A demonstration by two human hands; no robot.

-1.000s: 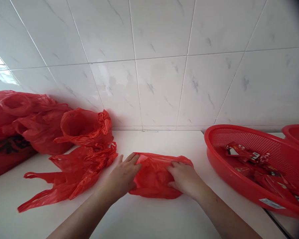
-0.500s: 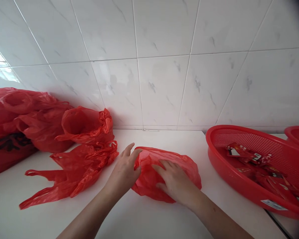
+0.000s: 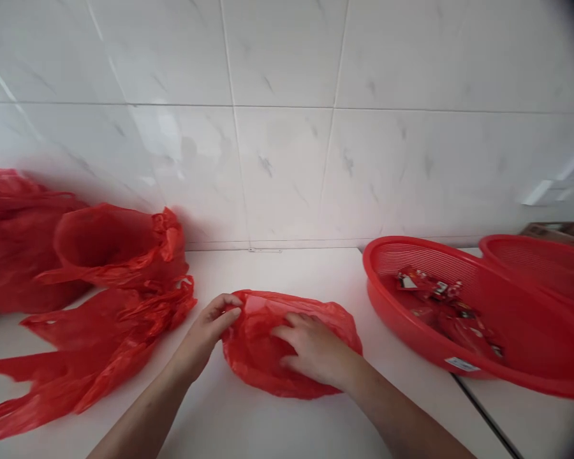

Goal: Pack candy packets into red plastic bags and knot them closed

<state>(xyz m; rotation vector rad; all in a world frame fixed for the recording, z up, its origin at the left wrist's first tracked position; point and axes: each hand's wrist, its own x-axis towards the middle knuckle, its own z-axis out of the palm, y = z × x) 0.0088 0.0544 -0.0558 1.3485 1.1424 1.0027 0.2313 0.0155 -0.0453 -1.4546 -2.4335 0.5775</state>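
In front of me a red plastic bag (image 3: 268, 382) sits on the white table with its mouth spread wide and its rim folded outward. My left hand (image 3: 203, 335) is closed at the bag's left rim, thumb and forefinger pinching the edge. My right hand (image 3: 310, 347) reaches into the mouth from the right, its fingers apart and nothing visible in them. Light pink film shows along the inner back side of the bag.
Flat red carrier bags (image 3: 100, 344) lie at left. Behind them stand an open red bag (image 3: 119, 242) and more bulky red bags (image 3: 19, 248). At right, a red plastic basket (image 3: 402, 328) holds small red packets (image 3: 440, 299); another red basket (image 3: 507, 252) stands behind it. White tiles (image 3: 287, 166) line the back.
My left hand has gone from spread fingers beside the bag to pinching its rim. My right hand stays in the bag's mouth. The view has turned right, so everything appears farther left.
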